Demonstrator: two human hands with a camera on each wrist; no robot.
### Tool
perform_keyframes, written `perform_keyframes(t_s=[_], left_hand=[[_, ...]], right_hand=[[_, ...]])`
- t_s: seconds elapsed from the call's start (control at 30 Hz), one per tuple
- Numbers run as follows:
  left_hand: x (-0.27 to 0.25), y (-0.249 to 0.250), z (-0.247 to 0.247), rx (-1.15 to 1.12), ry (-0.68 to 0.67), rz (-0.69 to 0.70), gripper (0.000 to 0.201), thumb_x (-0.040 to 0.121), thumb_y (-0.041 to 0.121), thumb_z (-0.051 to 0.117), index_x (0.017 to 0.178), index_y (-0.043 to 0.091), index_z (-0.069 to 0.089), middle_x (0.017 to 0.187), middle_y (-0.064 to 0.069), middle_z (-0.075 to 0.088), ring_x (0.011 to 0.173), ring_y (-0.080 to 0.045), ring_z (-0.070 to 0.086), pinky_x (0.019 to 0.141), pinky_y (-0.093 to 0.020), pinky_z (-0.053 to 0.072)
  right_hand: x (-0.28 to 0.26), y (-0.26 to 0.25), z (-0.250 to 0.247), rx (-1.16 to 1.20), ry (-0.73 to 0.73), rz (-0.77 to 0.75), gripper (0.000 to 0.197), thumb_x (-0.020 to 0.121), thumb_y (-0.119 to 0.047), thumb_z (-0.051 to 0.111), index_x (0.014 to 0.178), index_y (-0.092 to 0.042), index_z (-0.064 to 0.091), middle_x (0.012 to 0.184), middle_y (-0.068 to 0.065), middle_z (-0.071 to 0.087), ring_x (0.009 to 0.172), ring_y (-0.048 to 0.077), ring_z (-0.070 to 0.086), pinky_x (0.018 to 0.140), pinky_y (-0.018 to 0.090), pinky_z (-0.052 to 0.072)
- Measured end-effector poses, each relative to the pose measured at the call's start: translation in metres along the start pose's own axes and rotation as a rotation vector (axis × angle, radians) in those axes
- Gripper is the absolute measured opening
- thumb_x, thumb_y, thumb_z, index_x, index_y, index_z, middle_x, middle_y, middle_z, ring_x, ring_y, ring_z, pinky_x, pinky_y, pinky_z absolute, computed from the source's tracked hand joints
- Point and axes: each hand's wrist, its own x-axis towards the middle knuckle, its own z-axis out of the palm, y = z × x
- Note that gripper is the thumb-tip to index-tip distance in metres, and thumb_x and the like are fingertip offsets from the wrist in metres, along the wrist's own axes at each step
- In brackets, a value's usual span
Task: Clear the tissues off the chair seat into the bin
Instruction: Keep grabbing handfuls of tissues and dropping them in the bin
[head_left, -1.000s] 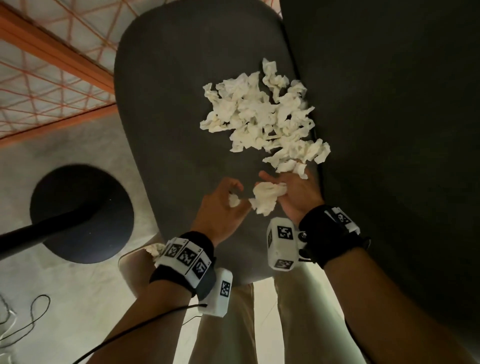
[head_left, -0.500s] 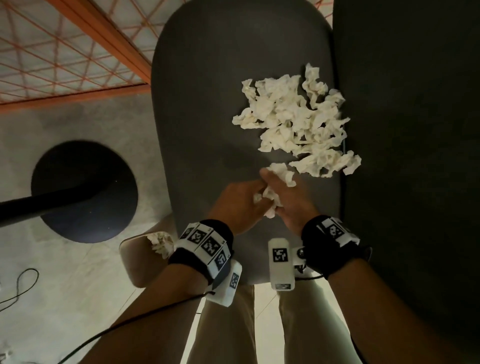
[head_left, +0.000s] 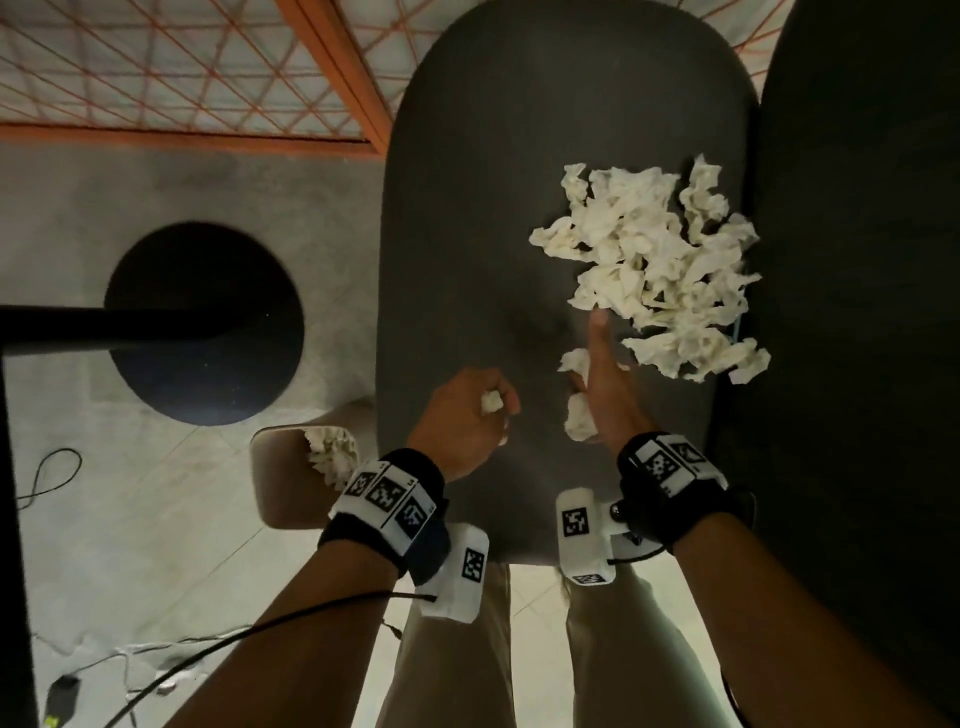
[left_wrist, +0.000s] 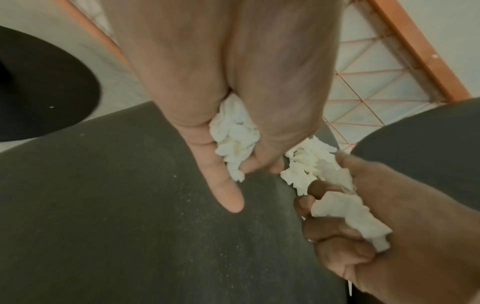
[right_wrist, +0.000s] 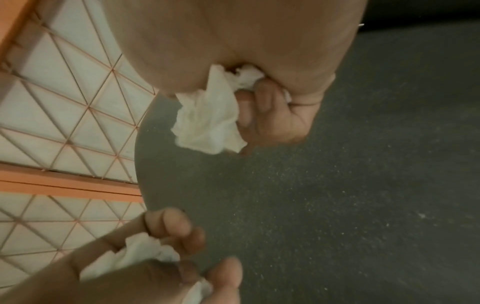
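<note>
A heap of crumpled white tissues (head_left: 660, 270) lies on the dark grey chair seat (head_left: 483, 218), toward its right side. My left hand (head_left: 467, 415) is curled round a small tissue wad (left_wrist: 233, 139) near the seat's front. My right hand (head_left: 597, 384) grips another tissue (right_wrist: 207, 123) in its curled fingers, with one finger stretched out to the heap's near edge. The beige bin (head_left: 280, 478) stands on the floor left of the seat's front corner, with tissues (head_left: 330, 457) showing inside it.
A black round base (head_left: 202, 322) with a black pole (head_left: 78, 332) sits on the grey floor to the left. An orange-framed lattice panel (head_left: 182, 67) runs behind. A dark chair back (head_left: 857, 312) rises on the right. Cables (head_left: 47, 478) lie on the floor.
My hands have drawn apart: the left one has pulled back left with a tissue wad, and the right has reached a finger toward the heap. The camera view has shifted left.
</note>
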Motion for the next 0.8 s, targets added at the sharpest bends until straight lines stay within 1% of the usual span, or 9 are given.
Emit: perform_keyframes(t_s=[0.07,0.13,0.23,0.37,0.43,0.5,0.63,0.7,0.8], left_hand=[[-0.008,-0.006,0.007,-0.088,0.044,-0.037,0.033,0.086,-0.007,0.052,0.087,0.024,0.063,0.103,-0.009,0.064,0.076,-0.018,0.066,0.069,-0.033,0.061],[-0.017,-0.012,0.015,-0.129,0.106,-0.023,0.027,0.089,-0.001,0.055,0.093,0.024,0.065,0.094,-0.002,0.067,0.063,-0.006,0.06,0.055,-0.02,0.05],[-0.036,-0.02,0.03,-0.172,0.207,-0.019,0.011,0.09,0.017,0.066,0.084,0.027,0.067,0.07,0.01,0.068,0.057,0.003,0.058,0.056,-0.013,0.041],[-0.071,-0.033,0.051,-0.208,0.398,-0.1,0.041,0.089,0.051,0.062,0.065,0.019,0.064,0.056,0.007,0.061,0.056,-0.008,0.058,0.061,-0.022,0.045],[-0.089,-0.045,0.061,-0.222,0.463,-0.176,0.053,0.092,0.061,0.047,0.064,0.018,0.059,0.064,0.0,0.062,0.067,-0.016,0.062,0.07,-0.032,0.05],[-0.106,-0.064,0.068,-0.13,0.502,-0.257,0.063,0.093,0.07,0.029,0.063,0.02,0.055,0.068,-0.002,0.063,0.07,-0.02,0.064,0.07,-0.035,0.053],[-0.129,-0.114,0.07,-0.064,0.601,-0.419,0.072,0.093,0.068,0.02,0.081,0.01,0.062,0.079,-0.008,0.063,0.075,-0.026,0.061,0.067,-0.033,0.042],[-0.145,-0.141,0.066,-0.034,0.606,-0.483,0.072,0.093,0.065,0.02,0.091,0.008,0.063,0.074,-0.004,0.058,0.076,-0.027,0.058,0.067,-0.032,0.037],[-0.167,-0.18,0.059,-0.032,0.595,-0.43,0.053,0.094,0.059,0.027,0.075,0.019,0.056,0.07,-0.006,0.059,0.079,-0.034,0.062,0.067,-0.037,0.045]], right_hand=[[0.004,0.005,-0.002,-0.106,-0.049,-0.001,0.07,0.086,-0.078,0.022,0.088,-0.023,0.066,0.064,0.001,0.063,0.057,0.018,0.06,0.062,0.03,0.047],[0.004,0.009,-0.003,-0.164,-0.074,-0.014,0.054,0.095,-0.063,0.033,0.096,-0.019,0.064,0.058,0.001,0.064,0.05,0.014,0.061,0.052,0.024,0.047],[-0.007,0.014,-0.007,-0.209,-0.095,-0.137,0.038,0.098,-0.045,0.045,0.093,-0.013,0.065,0.057,0.003,0.058,0.039,0.005,0.054,0.04,0.014,0.042],[-0.027,0.023,-0.001,-0.204,-0.084,-0.21,0.046,0.093,-0.05,0.051,0.072,-0.01,0.059,0.062,0.003,0.056,0.056,0.016,0.055,0.052,0.023,0.043],[-0.037,0.028,0.006,-0.179,-0.076,-0.138,0.057,0.091,-0.064,0.04,0.073,-0.013,0.056,0.073,0.005,0.057,0.068,0.019,0.056,0.064,0.028,0.044],[-0.049,0.034,0.015,-0.208,-0.077,-0.08,0.067,0.086,-0.077,0.022,0.076,-0.019,0.054,0.076,0.002,0.055,0.07,0.017,0.052,0.073,0.033,0.043],[-0.07,0.05,0.046,-0.193,-0.038,-0.18,0.058,0.095,-0.066,0.018,0.062,-0.022,0.035,0.059,-0.002,0.034,0.051,0.011,0.034,0.056,0.029,0.029],[-0.078,0.065,0.07,-0.283,-0.026,-0.326,0.057,0.099,-0.059,0.021,0.058,-0.021,0.033,0.053,-0.004,0.033,0.044,0.01,0.033,0.055,0.029,0.031],[-0.088,0.085,0.107,-0.408,-0.075,-0.431,0.058,0.101,-0.05,0.032,0.053,-0.02,0.041,0.052,-0.005,0.044,0.052,0.017,0.044,0.062,0.034,0.04]])
